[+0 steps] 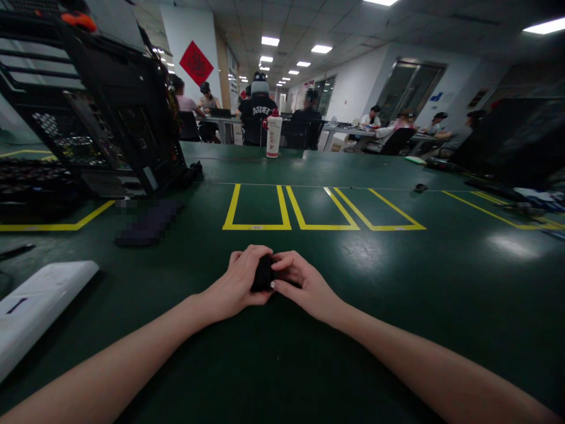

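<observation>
From the small black object [263, 274] as the hub of the dial, much of its shape is hidden: the left hand [238, 284] wraps it from 9 o'clock, fingers over the top and thumb along the near side. The right hand [311, 288], at 3 o'clock, curls inward with its fingertips at the object's right edge; whether they grip or only touch, I cannot tell. What shows of the object is dark and block-like, its details lost in shadow.

A white slab-like case [48, 300] near 9 o'clock is cut off by the frame; it looks smooth, with rounded edges. Toward 10 o'clock, a flat dark item [148, 224] is blurred into squares. The computer chassis [132, 106] at 11 is also cut off, its black frame partly perforated, its insides murky. At 2 o'clock sits a small round dark piece [420, 187], and beyond it a dark bulk [507, 141] melts into gloom.

Yellow tape outlines [329, 227] run straight-edged from 12 to 2 on the dull green tabletop [282, 365]. A pale cylindrical bottle [273, 138] with a red top stands at 12.
</observation>
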`<state>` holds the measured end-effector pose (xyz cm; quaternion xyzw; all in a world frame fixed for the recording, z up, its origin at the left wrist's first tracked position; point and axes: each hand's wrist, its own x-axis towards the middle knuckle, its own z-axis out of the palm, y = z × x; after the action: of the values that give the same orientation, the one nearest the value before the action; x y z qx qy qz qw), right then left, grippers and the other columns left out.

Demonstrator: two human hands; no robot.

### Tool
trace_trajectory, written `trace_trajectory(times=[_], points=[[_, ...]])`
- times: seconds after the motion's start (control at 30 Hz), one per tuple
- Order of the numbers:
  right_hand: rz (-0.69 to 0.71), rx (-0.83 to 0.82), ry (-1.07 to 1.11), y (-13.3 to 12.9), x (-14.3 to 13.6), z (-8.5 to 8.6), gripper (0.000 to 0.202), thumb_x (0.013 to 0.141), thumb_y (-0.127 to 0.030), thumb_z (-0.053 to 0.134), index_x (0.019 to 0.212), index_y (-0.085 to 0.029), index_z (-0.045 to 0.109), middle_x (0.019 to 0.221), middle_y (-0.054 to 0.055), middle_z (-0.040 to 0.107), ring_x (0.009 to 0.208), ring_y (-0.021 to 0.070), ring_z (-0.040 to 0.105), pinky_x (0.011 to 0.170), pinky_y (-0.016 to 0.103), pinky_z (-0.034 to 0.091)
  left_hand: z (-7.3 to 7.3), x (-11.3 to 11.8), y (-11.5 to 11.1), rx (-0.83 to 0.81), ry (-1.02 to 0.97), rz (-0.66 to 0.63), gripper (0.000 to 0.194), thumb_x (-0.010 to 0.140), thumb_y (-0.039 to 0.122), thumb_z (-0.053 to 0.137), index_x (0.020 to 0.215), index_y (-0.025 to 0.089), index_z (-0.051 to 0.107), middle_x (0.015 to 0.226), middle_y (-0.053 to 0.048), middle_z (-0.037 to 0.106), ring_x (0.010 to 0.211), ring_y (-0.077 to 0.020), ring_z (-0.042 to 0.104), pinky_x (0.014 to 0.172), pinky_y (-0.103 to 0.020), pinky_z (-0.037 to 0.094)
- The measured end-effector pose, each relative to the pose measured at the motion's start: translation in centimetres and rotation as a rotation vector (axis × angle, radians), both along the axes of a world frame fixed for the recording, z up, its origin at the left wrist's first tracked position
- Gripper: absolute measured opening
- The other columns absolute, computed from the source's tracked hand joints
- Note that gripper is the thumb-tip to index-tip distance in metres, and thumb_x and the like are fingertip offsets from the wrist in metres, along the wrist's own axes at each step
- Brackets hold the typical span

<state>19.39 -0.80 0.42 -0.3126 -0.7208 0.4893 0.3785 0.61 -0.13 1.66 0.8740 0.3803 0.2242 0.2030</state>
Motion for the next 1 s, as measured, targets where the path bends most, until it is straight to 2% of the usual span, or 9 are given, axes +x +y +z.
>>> trace_trajectory(times=[0.1, 0.17, 0.3, 0.47, 0.6, 0.73, 0.87, 1.0], points=[[-0.103, 0.064, 0.006, -0.1, 0.1, 0.0, 0.02, 0.076, -0.011, 0.055, 0.091, -0.021, 0.048, 0.111, 0.004, 0.043, 0.107, 0.0161, 0.048, 0.094, 0.037, 0.042, -0.1, 0.1, 0.0, 0.014, -0.016, 0.002, 0.056, 0.072, 0.02, 0.059, 0.117, 0.026, 0.026, 0.113, -0.007, 0.041, 0.101, -0.0264, 0.043, 0.084, -0.046, 0.035], [-0.138, 0.008, 0.041, -0.1, 0.1, 0.0, 0.026, 0.075, -0.012, 0.056, 0.095, -0.022, 0.045, 0.109, 0.004, 0.046, 0.104, 0.0157, 0.05, 0.093, 0.037, 0.043, -0.1, 0.1, 0.0, 0.016, -0.018, 0.004, 0.056, 0.073, 0.02, 0.059, 0.117, 0.026, 0.025, 0.113, -0.008, 0.041, 0.102, -0.0264, 0.042, 0.085, -0.047, 0.035], [-0.072, -0.204, 0.08, 0.4, -0.1, -0.1, 0.033, 0.072, -0.016, 0.062, 0.098, -0.02, 0.043, 0.103, 0.004, 0.052, 0.098, 0.0161, 0.056, 0.088, 0.038, 0.047, 0.0, 0.0, 0.0, 0.006, -0.006, 0.004, 0.056, 0.073, 0.021, 0.059, 0.118, 0.026, 0.025, 0.113, -0.008, 0.041, 0.1, -0.0266, 0.043, 0.083, -0.047, 0.036], [-0.067, -0.239, 0.075, 1.3, -0.5, 0.1, 0.034, 0.063, -0.019, 0.07, 0.091, -0.018, 0.051, 0.098, 0.002, 0.056, 0.098, 0.0182, 0.056, 0.09, 0.04, 0.044, -0.1, 0.2, 0.0, 0.051, 0.014, -0.003, 0.055, 0.073, 0.02, 0.059, 0.118, 0.023, 0.026, 0.113, -0.009, 0.04, 0.103, -0.0251, 0.043, 0.086, -0.044, 0.035], [-0.061, -0.35, 0.114, 1.0, -0.8, 0.3, 0.033, 0.063, -0.02, 0.07, 0.091, -0.017, 0.052, 0.097, 0.003, 0.057, 0.096, 0.0188, 0.057, 0.086, 0.039, 0.047, -0.3, 0.2, 0.0, 0.104, 0.032, -0.005, 0.057, 0.073, 0.018, 0.059, 0.118, 0.02, 0.025, 0.115, -0.01, 0.04, 0.106, -0.0249, 0.041, 0.089, -0.043, 0.032], [-0.108, -0.331, 0.145, 0.6, -0.9, 0.3, 0.023, 0.073, -0.025, 0.062, 0.093, -0.018, 0.054, 0.099, 0.003, 0.057, 0.093, 0.0168, 0.057, 0.083, 0.037, 0.048, -0.2, 0.2, -0.1, 0.116, 0.033, -0.008, 0.057, 0.073, 0.018, 0.059, 0.118, 0.021, 0.025, 0.116, -0.01, 0.04, 0.108, -0.0256, 0.041, 0.088, -0.044, 0.033], [-0.065, -0.278, 0.095, 0.4, -0.8, 0.3, 0.021, 0.073, -0.025, 0.061, 0.091, -0.02, 0.052, 0.099, 0.002, 0.055, 0.092, 0.0172, 0.057, 0.08, 0.037, 0.049, -0.2, 0.1, -0.2, 0.113, 0.03, -0.018, 0.058, 0.074, 0.019, 0.059, 0.119, 0.022, 0.023, 0.117, -0.01, 0.039, 0.108, -0.0263, 0.041, 0.087, -0.044, 0.034], [-0.069, -0.135, 0.045, -0.1, -0.9, 0.1, 0.021, 0.075, -0.022, 0.059, 0.093, -0.022, 0.05, 0.098, 0.001, 0.052, 0.093, 0.0166, 0.054, 0.081, 0.037, 0.049, -0.4, 0.0, -0.2, 0.121, 0.015, -0.015, 0.06, 0.072, 0.016, 0.059, 0.119, 0.023, 0.024, 0.116, -0.01, 0.04, 0.108, -0.0267, 0.041, 0.087, -0.043, 0.034]])
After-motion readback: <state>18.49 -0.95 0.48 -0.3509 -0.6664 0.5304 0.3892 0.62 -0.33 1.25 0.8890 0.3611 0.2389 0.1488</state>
